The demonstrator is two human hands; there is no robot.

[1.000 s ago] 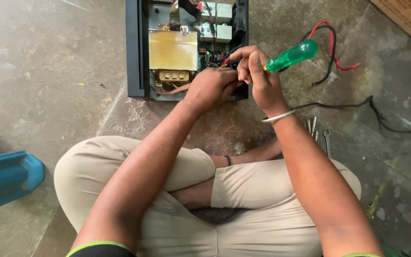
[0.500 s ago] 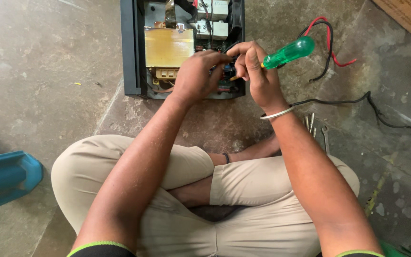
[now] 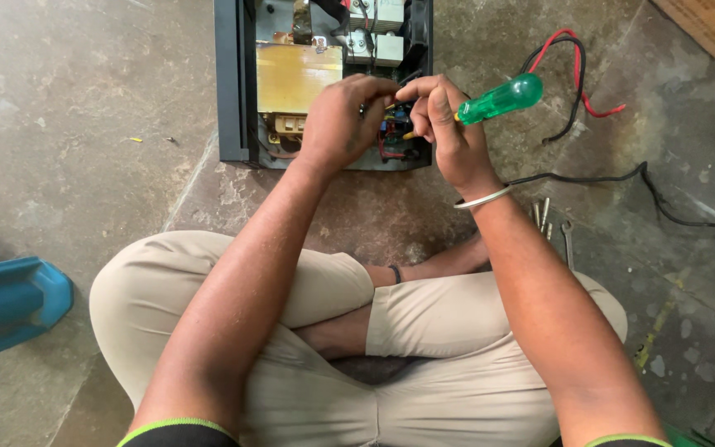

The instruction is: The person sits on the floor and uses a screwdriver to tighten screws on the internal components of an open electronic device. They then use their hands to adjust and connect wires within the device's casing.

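Rough concrete floor (image 3: 84,99), open black device case (image 3: 229,83). Right hand (image 3: 444,124) fingers clamp green screwdriver (image 3: 498,98). Left hand (image 3: 343,122) fingers curled inside case, touching wiring; grip unclear.

A rough grey concrete floor (image 3: 84,124) is seen throughout, stained and mottled, with a shallow seam running diagonally across it. A blue plastic object (image 3: 6,306) is seen at the left edge, and the corner of a brown cardboard box (image 3: 713,29) at the upper right. Soft, even light is cast.
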